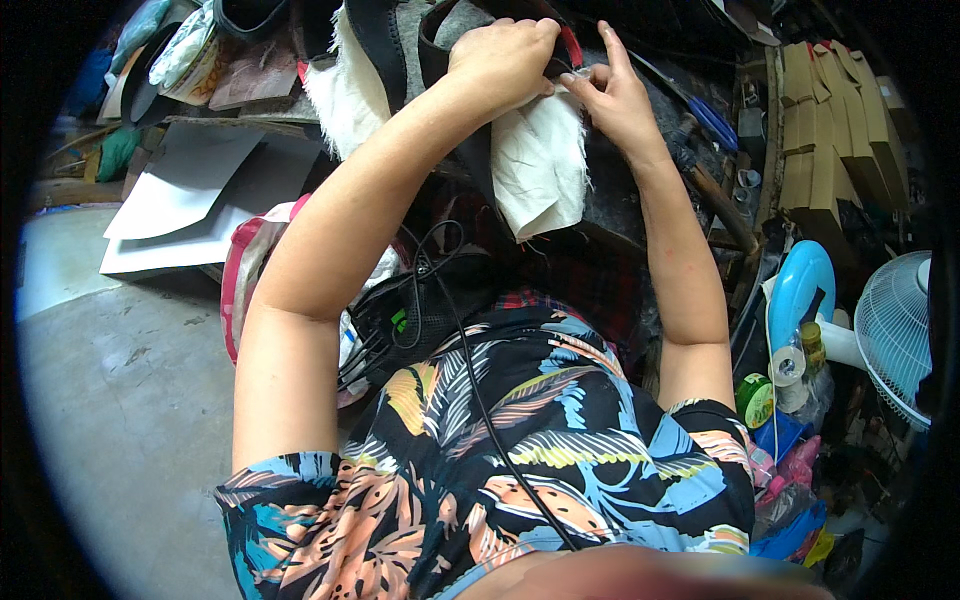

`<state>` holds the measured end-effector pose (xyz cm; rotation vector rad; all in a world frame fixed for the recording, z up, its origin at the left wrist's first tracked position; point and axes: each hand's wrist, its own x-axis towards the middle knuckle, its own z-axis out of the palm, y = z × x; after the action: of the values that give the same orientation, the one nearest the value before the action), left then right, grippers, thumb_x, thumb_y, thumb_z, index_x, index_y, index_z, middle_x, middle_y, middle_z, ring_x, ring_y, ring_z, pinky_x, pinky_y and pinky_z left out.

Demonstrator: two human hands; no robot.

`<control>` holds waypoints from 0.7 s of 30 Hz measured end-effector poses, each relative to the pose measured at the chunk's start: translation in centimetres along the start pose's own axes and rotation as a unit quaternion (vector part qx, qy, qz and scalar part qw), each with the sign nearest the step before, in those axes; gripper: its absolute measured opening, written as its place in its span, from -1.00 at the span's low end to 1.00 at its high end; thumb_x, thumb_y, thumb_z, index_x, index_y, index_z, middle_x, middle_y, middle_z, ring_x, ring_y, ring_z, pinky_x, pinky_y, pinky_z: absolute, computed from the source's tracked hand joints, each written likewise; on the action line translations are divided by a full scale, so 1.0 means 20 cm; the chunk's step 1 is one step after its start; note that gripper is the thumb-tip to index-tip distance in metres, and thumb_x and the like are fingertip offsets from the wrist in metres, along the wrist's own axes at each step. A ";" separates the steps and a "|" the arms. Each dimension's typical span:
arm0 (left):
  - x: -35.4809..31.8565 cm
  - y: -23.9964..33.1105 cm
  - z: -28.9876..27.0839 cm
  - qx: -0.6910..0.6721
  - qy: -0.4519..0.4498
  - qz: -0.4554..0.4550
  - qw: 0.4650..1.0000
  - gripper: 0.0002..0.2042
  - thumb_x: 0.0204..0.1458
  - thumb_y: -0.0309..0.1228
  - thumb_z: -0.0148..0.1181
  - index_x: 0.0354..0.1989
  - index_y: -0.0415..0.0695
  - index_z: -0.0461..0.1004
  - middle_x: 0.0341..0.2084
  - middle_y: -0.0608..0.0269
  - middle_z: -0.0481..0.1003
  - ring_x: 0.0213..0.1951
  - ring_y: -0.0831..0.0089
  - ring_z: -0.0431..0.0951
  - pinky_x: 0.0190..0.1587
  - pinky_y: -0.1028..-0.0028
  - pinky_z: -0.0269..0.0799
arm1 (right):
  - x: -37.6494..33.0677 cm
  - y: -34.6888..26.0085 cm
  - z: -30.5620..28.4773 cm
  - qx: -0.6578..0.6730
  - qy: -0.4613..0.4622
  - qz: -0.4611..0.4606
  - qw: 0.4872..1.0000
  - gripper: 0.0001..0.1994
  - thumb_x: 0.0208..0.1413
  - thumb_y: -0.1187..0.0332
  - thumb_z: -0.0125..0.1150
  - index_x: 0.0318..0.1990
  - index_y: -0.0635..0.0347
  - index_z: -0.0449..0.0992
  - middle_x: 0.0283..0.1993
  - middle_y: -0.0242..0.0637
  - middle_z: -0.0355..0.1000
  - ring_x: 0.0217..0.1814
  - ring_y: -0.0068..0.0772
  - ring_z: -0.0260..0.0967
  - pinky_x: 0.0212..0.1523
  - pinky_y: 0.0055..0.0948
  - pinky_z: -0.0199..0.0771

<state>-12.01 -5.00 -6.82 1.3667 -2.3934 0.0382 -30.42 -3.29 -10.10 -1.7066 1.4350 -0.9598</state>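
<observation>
Near the top middle, my left hand (505, 62) is closed, fingers curled down, on a black strip-like piece with a white cloth lining. That frayed white cloth (540, 170) hangs below my fingers. My right hand (622, 108) comes in from the right, its thumb beside my left thumb at the edge of the piece. The index finger points up while the others bend in; whatever its thumb pinches is too small to make out. A bit of red (570, 45) shows between the hands. Left of them lies another black piece (385, 50) with frayed white cloth (345, 95).
Blue-handled scissors (712, 122) lie on the dark bench at right. White sheets (190, 185) rest at left. Brown cardboard boxes (825, 130) stack at far right, above a white fan (895, 335) and a blue round fan part (800, 290). A black cable (465, 350) hangs before my chest.
</observation>
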 end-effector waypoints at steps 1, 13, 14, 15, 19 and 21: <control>0.00 0.00 0.00 0.000 -0.003 -0.005 1.000 -0.46 -0.18 -0.22 0.48 0.00 -0.14 0.48 -0.18 0.08 0.61 -0.08 0.12 0.63 -0.07 0.20 0.58 | 0.01 0.00 0.01 -0.012 0.013 -0.030 0.999 -0.22 0.10 0.46 0.26 0.47 0.12 0.04 -0.51 -0.44 0.41 -0.53 -0.66 0.25 -0.46 -0.59 0.31; 0.03 0.01 0.06 0.000 0.033 -0.040 0.999 -0.79 0.02 -0.21 0.28 -0.30 -0.04 0.67 -0.37 0.07 0.64 -0.26 0.09 0.67 -0.15 0.18 0.58 | 0.02 0.01 0.06 -0.071 0.055 -0.005 0.996 -0.31 0.07 0.46 0.25 0.40 0.09 0.18 -0.46 -0.33 0.49 -0.47 -0.57 0.40 -0.37 -0.50 0.43; 0.03 0.00 0.05 -0.023 0.015 -0.034 0.999 -0.78 0.01 -0.21 0.28 -0.30 -0.07 0.67 -0.37 0.05 0.64 -0.26 0.10 0.67 -0.15 0.18 0.58 | 0.02 0.00 0.06 -0.074 0.053 -0.003 0.996 -0.31 0.07 0.46 0.25 0.40 0.09 0.18 -0.44 -0.31 0.50 -0.46 -0.53 0.43 -0.35 -0.47 0.45; 0.04 -0.03 0.03 -0.045 -0.003 -0.029 0.999 -0.77 0.01 -0.21 0.27 -0.31 -0.10 0.66 -0.37 0.03 0.64 -0.26 0.10 0.67 -0.14 0.19 0.58 | 0.00 -0.02 0.06 -0.078 0.050 0.000 0.996 -0.31 0.08 0.45 0.24 0.40 0.08 0.18 -0.43 -0.29 0.50 -0.45 -0.48 0.45 -0.34 -0.44 0.46; 0.03 -0.11 0.00 -0.057 -0.010 0.020 0.998 -0.77 -0.14 -0.33 0.35 -0.30 -0.14 0.64 -0.34 0.03 0.63 -0.20 0.10 0.66 -0.09 0.22 0.57 | -0.04 -0.13 0.06 -0.253 0.164 -0.196 0.933 -0.27 -0.01 0.46 0.33 0.37 0.03 0.21 -0.30 -0.27 0.54 -0.24 -0.30 0.53 -0.19 -0.35 0.51; 0.02 -0.13 0.02 -0.047 -0.007 0.005 0.999 -0.70 -0.27 -0.43 0.41 -0.26 -0.15 0.63 -0.30 0.04 0.63 -0.17 0.09 0.65 -0.07 0.23 0.56 | -0.02 -0.16 0.05 -0.404 0.273 -0.430 0.760 -0.26 -0.07 0.47 0.37 0.35 0.00 0.25 -0.24 -0.29 0.56 -0.11 -0.23 0.53 -0.09 -0.32 0.52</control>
<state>-10.20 -6.79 -7.37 1.3175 -2.3816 -0.0810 -28.15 -2.38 -7.78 -3.0919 1.5186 -1.5424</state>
